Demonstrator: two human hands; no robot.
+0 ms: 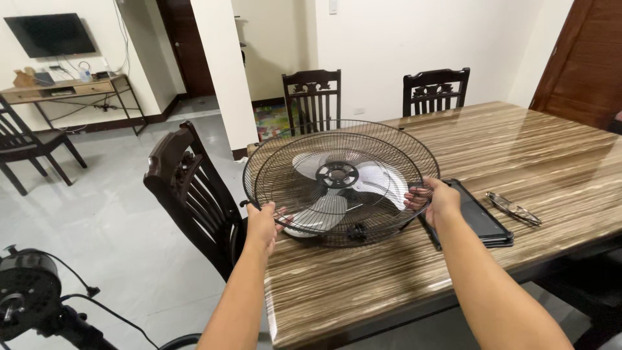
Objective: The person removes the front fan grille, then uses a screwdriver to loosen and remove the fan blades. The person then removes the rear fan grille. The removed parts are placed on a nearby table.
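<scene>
1. The fan guard (341, 181), a round black wire cage, is held at the near left corner of the striped table (544, 162), with its lower edge apparently resting on the tabletop.
2. The left hand (262, 223) is closed on the guard's left rim, fingers curled through the outer wires.
3. The right hand (437, 198) is clamped on the guard's right rim, fingertips hooked between the wires and thumb over the edge.
4. Pale fan blades (334, 198) are seen through the guard, lying behind its wires.
5. A dark tablet (476, 217) lies just right of the guard, almost under the right hand; glasses (514, 209) sit farther right.
6. A dark wooden chair (194, 194) stands just left of the guard, and a fan motor on its stand (29, 295) is well off to the left, on the floor.
7. Judged from this grip, the guard is best kept level with even pressure on both sides, and kept away from the tablet.
</scene>
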